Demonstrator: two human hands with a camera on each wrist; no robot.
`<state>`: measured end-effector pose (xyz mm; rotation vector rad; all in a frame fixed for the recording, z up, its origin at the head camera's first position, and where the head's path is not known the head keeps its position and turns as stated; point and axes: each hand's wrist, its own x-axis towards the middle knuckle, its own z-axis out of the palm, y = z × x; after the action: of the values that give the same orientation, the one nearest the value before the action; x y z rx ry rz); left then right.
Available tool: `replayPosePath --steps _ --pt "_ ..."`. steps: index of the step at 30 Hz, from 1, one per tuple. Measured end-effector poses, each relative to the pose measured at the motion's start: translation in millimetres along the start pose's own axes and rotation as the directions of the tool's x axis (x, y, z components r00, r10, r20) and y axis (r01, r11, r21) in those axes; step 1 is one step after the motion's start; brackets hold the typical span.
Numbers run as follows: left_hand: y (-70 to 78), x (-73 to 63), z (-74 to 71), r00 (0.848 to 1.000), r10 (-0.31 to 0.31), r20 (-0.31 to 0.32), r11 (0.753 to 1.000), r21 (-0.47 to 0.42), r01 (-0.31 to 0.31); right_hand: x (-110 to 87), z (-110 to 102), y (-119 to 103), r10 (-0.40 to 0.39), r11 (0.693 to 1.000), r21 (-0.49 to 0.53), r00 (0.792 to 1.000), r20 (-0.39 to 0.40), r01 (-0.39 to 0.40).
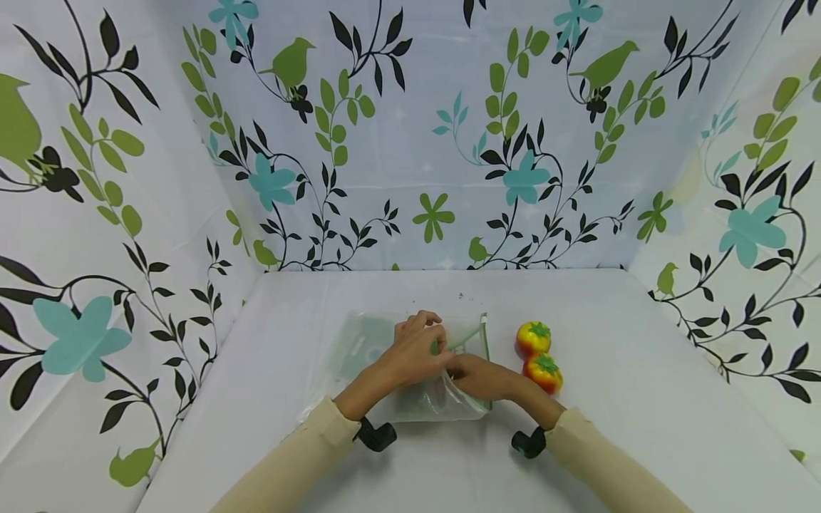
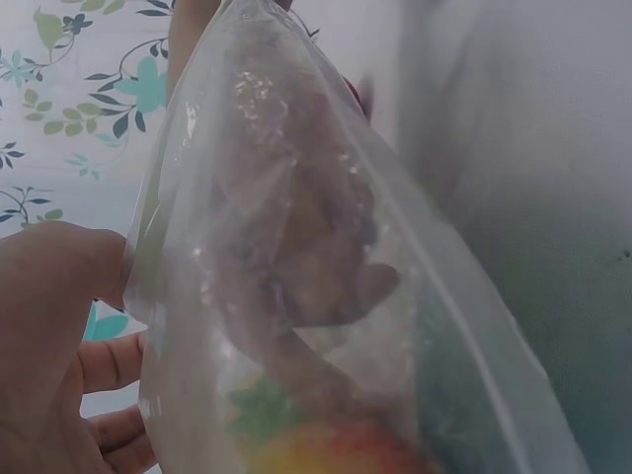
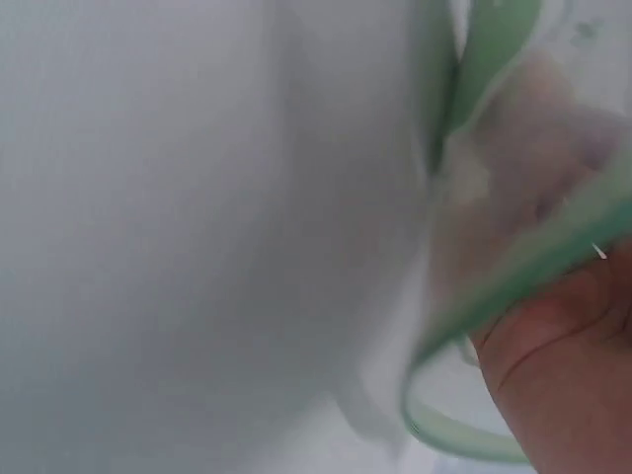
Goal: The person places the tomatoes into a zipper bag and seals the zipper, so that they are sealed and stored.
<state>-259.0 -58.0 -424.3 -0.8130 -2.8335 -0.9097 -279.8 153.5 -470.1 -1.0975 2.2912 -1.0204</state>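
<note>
A translucent plastic zip bag with a green-edged mouth lies on the table, its right end lifted. My left hand grips the bag near its mouth, fingers curled over the plastic; in the left wrist view, the left thumb lies against the bag's side. My right hand reaches in at the mouth. Its fingers show blurred through the plastic, so I cannot tell whether they hold anything. In the right wrist view, the green rim crosses in front of the right hand.
Two red-and-yellow toy vegetables with green tops, a rear one and a front one, stand on the white table right of the bag. Patterned cloth walls enclose the table at the back and both sides.
</note>
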Motion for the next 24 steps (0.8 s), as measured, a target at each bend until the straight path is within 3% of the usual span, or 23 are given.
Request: replayPosePath --steps 4,15,24 --pt "0.1 0.9 0.7 1.0 -0.007 0.006 1.0 0.013 0.007 -13.8 -11 -21 0.059 0.998 -0.034 0.998 -0.025 -0.059" --pt "0.6 1.7 2.3 1.0 -0.016 -0.008 1.0 0.026 0.016 -55.5 -48 -29 0.095 0.987 -0.12 0.987 -0.127 -0.111" --pt "-3.1 0.0 2.7 1.0 -0.016 -0.005 1.0 -0.009 0.016 -106.6 -88 -17 0.205 0.972 -0.06 0.94 -0.272 -0.229"
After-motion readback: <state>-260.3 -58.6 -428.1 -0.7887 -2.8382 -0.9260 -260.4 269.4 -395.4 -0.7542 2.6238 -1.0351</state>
